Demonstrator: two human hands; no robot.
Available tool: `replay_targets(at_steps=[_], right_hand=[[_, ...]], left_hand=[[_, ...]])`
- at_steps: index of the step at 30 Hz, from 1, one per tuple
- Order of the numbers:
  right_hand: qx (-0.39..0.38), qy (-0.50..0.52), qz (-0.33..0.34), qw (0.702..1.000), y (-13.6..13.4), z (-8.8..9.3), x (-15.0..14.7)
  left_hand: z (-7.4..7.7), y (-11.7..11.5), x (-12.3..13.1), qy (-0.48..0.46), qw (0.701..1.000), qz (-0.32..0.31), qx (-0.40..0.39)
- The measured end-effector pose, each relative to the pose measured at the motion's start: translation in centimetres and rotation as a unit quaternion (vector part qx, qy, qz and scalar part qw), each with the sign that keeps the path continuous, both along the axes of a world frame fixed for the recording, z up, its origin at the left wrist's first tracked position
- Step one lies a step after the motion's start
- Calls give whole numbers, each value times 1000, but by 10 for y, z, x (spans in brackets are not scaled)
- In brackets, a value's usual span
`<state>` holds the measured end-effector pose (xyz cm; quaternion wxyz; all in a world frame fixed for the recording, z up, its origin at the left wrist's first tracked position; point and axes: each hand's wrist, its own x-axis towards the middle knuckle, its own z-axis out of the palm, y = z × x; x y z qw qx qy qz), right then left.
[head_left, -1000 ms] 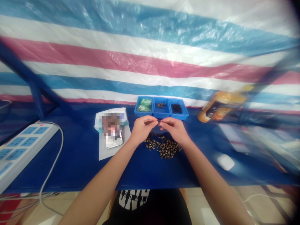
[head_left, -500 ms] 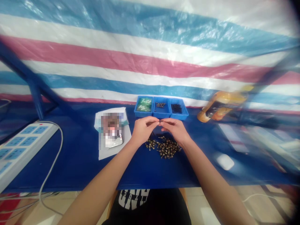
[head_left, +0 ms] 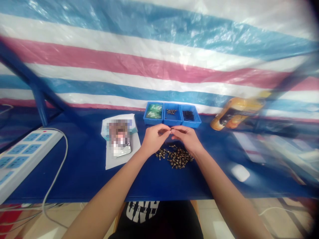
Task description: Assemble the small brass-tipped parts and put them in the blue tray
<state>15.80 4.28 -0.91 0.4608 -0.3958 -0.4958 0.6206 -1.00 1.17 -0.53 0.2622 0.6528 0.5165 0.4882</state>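
Pinching a tiny part [head_left: 170,129] (too small to identify) between fingertips of left hand [head_left: 154,139] and right hand [head_left: 187,138], just above the pile of brass pieces [head_left: 175,158]. Seemingly joining two bits; needs steady, fine alignment. Blue trays [head_left: 171,115] beyond.

Brass-coloured small metal parts [head_left: 175,157] lie on a deep blue tabletop [head_left: 82,166] before a blue, white and pink striped plastic sheet [head_left: 149,66].
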Motion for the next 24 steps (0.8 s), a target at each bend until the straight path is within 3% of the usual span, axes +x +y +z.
replay_targets(at_steps=[6, 24], right_hand=[[-9, -2, -1, 1000, 1, -1, 1], [29, -45, 0, 999, 0, 2, 1]], left_hand=[[0, 0, 0, -16, 1000, -21, -11], [2, -2, 1, 22, 999, 3, 24]])
